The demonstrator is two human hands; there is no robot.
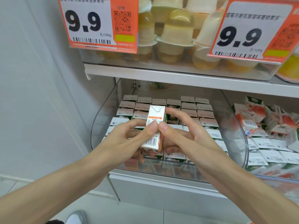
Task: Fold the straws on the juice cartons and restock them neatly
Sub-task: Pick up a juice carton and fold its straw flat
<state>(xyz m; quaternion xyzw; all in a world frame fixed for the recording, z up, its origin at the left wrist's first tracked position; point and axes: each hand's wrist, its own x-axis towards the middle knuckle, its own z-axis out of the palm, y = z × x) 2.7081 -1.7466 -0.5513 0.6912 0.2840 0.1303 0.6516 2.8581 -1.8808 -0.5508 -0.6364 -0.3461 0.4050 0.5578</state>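
A small white and orange juice carton [155, 117] is held upright and tilted slightly toward me, above a clear plastic bin [100, 120] on the lower shelf. My left hand [129, 136] grips it from the left, thumb pressed on its front face. From the right my right hand [179, 131] holds it too, thumb meeting the left thumb, forefinger behind the carton's top. The straw is hidden. Inside the bin, several rows of juice cartons [189, 109] stand packed with their tops up.
A second clear bin [275, 175] to the right holds loosely piled juice cartons [252, 120]. The upper shelf [161, 75] carries jelly cups [174, 34] behind two orange 9.9 price tags [97, 23]. A white wall panel stands at left. My shoe [76, 218] shows on the floor.
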